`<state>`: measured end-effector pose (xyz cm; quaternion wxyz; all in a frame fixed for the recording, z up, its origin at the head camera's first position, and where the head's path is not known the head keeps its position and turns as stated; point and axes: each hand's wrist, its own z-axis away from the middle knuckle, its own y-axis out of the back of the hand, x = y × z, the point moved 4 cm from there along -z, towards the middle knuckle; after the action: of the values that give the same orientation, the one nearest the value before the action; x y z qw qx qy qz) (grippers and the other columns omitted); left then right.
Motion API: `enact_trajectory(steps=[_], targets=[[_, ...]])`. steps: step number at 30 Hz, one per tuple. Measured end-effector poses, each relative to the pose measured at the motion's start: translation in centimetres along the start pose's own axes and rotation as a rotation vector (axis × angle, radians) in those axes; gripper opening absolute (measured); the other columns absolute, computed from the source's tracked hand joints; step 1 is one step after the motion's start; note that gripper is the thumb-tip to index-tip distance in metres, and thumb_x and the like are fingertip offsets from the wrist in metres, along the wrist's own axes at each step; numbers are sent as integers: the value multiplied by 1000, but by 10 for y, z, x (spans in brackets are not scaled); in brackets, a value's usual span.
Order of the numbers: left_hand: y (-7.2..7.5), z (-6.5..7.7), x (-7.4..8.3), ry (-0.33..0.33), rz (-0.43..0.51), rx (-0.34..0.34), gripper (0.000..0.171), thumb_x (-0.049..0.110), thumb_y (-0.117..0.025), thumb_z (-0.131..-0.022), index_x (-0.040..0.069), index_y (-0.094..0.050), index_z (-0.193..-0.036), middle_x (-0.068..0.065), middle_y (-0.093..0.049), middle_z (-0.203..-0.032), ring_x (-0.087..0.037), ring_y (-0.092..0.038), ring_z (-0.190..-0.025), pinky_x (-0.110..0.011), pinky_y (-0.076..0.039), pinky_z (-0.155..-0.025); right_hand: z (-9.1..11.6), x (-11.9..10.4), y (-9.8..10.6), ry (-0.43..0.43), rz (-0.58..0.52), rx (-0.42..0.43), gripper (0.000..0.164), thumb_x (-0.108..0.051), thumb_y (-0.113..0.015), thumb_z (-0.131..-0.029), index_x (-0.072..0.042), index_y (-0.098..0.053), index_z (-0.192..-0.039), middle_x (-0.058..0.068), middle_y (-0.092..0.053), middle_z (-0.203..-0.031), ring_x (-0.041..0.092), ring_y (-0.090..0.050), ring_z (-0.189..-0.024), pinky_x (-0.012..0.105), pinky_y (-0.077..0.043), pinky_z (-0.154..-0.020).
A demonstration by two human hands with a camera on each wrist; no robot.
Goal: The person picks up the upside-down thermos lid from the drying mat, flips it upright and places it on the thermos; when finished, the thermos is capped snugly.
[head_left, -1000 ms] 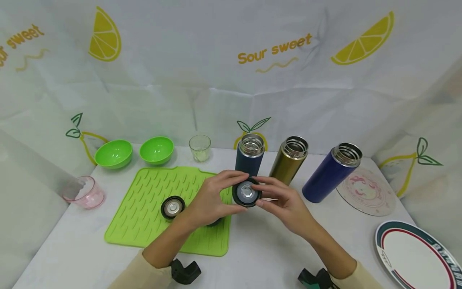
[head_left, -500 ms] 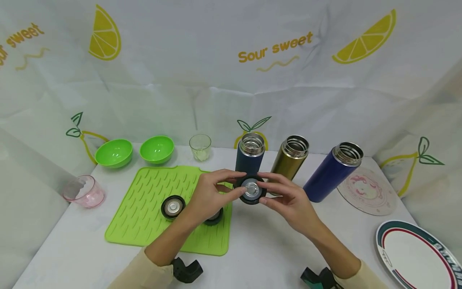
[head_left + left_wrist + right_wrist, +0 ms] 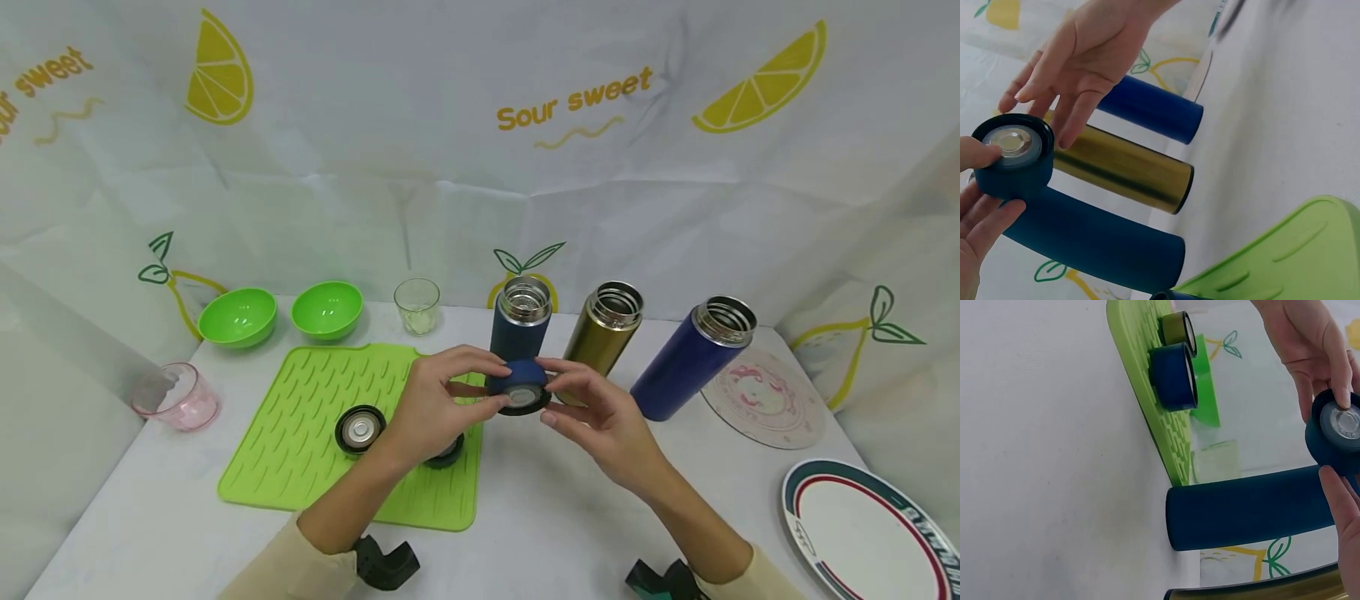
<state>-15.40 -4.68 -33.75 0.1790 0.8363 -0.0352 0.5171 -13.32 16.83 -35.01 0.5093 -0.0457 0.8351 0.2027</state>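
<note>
One lid (image 3: 527, 373) is between your hands, raised above the desk (image 3: 555, 517) just right of the green mat (image 3: 292, 475). Over the last second you have tipped it: the underside faced the head view, and now the blue top shows too. For the work in hand, that looks like bringing the lid top-up, and it is still apart from every bottle mouth.

Your left hand (image 3: 442, 400) pinches it, thumb on the underside, fingers along the side. Your right hand (image 3: 600, 408) is loosely spread, fingertips at the lid's edge (whether it bears any weight, you cannot tell from these views). Beyond the mat's far right corner stands the teal bottle (image 3: 517, 337), with the gold bottle (image 3: 598, 340) and the blue bottle (image 3: 684, 368) farther right of the mat, all uncapped.

Your left forearm (image 3: 360, 492) crosses the mat, partly hiding the dark lid (image 3: 447, 452) on it. Your hands cover the teal bottle's foot in the head view. The held lid looks navy there but teal from the wrists, so its match is uncertain, and the right wrist view crops it.
</note>
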Motion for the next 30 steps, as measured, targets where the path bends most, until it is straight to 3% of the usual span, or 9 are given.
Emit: enact_trajectory(steps=[6, 12, 19, 25, 30], targets=[[-3, 2, 5, -122, -83, 4, 27, -2, -82, -81, 7, -77, -106, -9, -74, -109, -20, -74, -102, -24, -62, -85, -2, 1, -2, -20, -13, -11, 45, 7, -61, -97, 1, -53, -141, -8, -61, -140, 1, -59, -130, 19, -55, -99], [-4, 2, 6, -141, -98, 9, 28, -4, -81, -80, 6, -77, -107, -9, -75, -108, -21, -74, -102, -25, -62, -87, -4, 2, -3, 15, -51, -21, 41, 9, -58, -97, 7, -57, -138, -13, -63, -136, 2, -62, -123, 20, -57, -97], [-3, 1, 3, -89, -5, -19, 34, -1, -83, -81, 4, -75, -113, -11, -72, -115, -23, -71, -111, -27, -60, -95, -4, -3, -3, 62, 16, 21, 42, 12, -62, -93, 5, -60, -135, -12, -63, -131, 1, -63, -121, 19, -58, -94], [-1, 2, -1, 28, 52, -30, 36, 8, -82, -84, 10, -74, -119, -6, -69, -121, -18, -69, -110, -30, -63, -88, -4, -9, -1, 169, -3, 28, 45, 18, -63, -89, 8, -60, -132, -7, -63, -136, 4, -62, -124, 19, -58, -93], [-2, 0, -2, 103, 69, -53, 38, 10, -84, -82, 12, -74, -120, -5, -69, -123, -18, -71, -105, -28, -63, -87, -3, -9, 0, 162, 10, 18, 42, 17, -65, -88, 8, -63, -129, -9, -61, -139, 4, -61, -128, 21, -59, -93]])
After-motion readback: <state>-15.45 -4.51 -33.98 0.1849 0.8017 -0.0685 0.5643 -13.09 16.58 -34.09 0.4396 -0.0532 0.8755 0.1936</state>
